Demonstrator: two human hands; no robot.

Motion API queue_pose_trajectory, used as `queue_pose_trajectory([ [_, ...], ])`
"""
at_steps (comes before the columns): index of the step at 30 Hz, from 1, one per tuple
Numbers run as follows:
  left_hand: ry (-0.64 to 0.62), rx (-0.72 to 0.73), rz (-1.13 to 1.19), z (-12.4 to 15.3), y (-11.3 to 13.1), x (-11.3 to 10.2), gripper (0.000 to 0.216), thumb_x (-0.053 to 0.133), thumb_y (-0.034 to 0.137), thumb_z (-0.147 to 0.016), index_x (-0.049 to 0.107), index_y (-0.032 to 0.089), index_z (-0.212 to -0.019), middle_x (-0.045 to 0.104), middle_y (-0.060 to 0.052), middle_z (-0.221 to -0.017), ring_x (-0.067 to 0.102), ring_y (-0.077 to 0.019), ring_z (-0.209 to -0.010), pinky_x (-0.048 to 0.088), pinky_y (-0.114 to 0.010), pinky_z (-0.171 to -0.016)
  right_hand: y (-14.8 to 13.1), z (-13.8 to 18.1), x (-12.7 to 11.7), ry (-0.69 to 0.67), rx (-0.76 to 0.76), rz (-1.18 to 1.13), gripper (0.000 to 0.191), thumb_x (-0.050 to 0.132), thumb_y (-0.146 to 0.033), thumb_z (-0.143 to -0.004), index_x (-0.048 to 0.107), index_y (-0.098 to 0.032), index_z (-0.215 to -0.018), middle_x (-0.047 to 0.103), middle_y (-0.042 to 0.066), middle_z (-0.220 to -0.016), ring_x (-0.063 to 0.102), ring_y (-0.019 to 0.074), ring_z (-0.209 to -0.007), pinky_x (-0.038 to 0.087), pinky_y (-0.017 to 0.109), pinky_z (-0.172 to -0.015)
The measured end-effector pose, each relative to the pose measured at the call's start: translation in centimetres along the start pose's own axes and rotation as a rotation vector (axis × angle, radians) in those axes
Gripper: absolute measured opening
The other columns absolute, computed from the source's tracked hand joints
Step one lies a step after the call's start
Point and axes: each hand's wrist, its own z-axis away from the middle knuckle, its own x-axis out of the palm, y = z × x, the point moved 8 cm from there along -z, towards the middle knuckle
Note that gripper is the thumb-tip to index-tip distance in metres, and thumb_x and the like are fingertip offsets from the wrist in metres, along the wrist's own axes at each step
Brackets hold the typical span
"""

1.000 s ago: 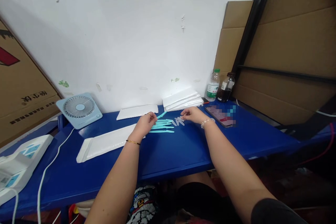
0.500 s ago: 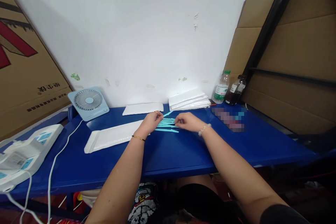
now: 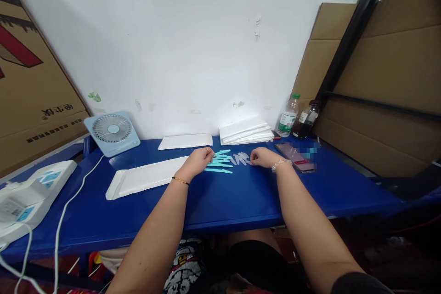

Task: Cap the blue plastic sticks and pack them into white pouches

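Several slim turquoise sticks [image 3: 222,158] lie fanned out on the blue table, pointing right. My left hand [image 3: 198,161] is closed at their left ends, its thumb and fingertips pinched over them. The ends under those fingers are hidden. Just right of the sticks is a loose cluster of small clear plastic pieces [image 3: 240,158], apart from the turquoise tips. My right hand [image 3: 263,158] is closed at the right side of this cluster, with its fingertips on one piece. A long white padded envelope [image 3: 148,177] lies flat, partly behind my left wrist.
A stack of white envelopes [image 3: 244,131] and a single white envelope [image 3: 186,141] lie along the wall. A blue fan [image 3: 113,133] and a white power strip [image 3: 41,197] with cables stand left. At right are a phone [image 3: 292,156], a water bottle [image 3: 288,117] and a dark-drink bottle [image 3: 306,121].
My right hand has moved right, away from the turquoise sticks. The clear pieces now show between the sticks and that hand. My left hand stays at the sticks' left ends.
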Motion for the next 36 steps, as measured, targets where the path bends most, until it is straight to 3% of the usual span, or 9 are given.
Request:
queue_pose_trajectory([
  [6,-0.021,0.008,0.014,0.1,0.2,0.2,0.028,0.037,0.037,-0.086,0.055,0.018,-0.076,0.065,-0.001,-0.076,0.051,-0.0123,-0.059,0.036,-0.023,-0.053,-0.9,0.1,0.1,-0.001,-0.042,-0.245,0.009,0.063,-0.026,-0.074,0.061,-0.017,-0.072,0.068,0.003,-0.067,0.058,0.0122,-0.050,0.043,0.023,-0.051],
  [9,-0.019,0.012,0.027,0.1,0.3,0.2,0.027,0.037,0.037,-0.086,0.054,0.018,-0.075,0.064,-0.001,-0.076,0.050,-0.0119,-0.058,0.035,-0.023,-0.053,-1.5,-0.1,-0.4,0.069,-0.092,-0.405,0.008,0.064,-0.023,-0.071,0.060,-0.017,-0.075,0.066,0.001,-0.063,0.061,0.0126,-0.053,0.046,0.022,-0.054],
  [15,-0.011,-0.010,0.052,0.0,0.2,0.1,0.029,0.038,0.038,-0.086,0.054,0.017,-0.073,0.064,-0.001,-0.074,0.048,-0.0108,-0.056,0.034,-0.023,-0.053,-2.9,0.1,-1.9,0.227,-0.180,-0.806,0.025,0.071,-0.032,-0.067,0.064,-0.015,-0.085,0.068,0.003,-0.069,0.061,0.0119,-0.055,0.046,0.022,-0.053],
  [20,0.004,-0.015,0.079,0.0,0.1,0.0,0.030,0.040,0.040,-0.085,0.055,0.017,-0.073,0.063,-0.001,-0.074,0.046,-0.0102,-0.054,0.033,-0.022,-0.051,-3.5,0.2,-1.4,0.204,-0.132,-1.081,0.035,0.080,-0.035,-0.059,0.068,-0.013,-0.083,0.068,0.004,-0.068,0.063,0.0136,-0.060,0.050,0.025,-0.057],
  [25,0.017,-0.021,0.071,-0.2,-0.2,0.0,0.031,0.041,0.040,-0.085,0.056,0.017,-0.071,0.058,0.001,-0.065,0.044,-0.0097,-0.052,0.032,-0.022,-0.049,-4.1,-0.1,-0.8,0.199,-0.142,-1.097,0.031,0.078,-0.041,-0.062,0.068,-0.014,-0.073,0.067,0.003,-0.064,0.058,0.0091,-0.049,0.043,0.020,-0.046],
  [36,-0.001,0.006,0.113,-0.1,0.2,0.0,0.030,0.039,0.041,-0.085,0.054,0.018,-0.074,0.063,0.001,-0.073,0.045,-0.0089,-0.051,0.035,-0.022,-0.051,-4.4,-0.2,-0.6,0.190,-0.160,-1.118,0.031,0.078,-0.040,-0.063,0.067,-0.013,-0.075,0.066,0.002,-0.064,0.056,0.0084,-0.049,0.043,0.020,-0.047],
])
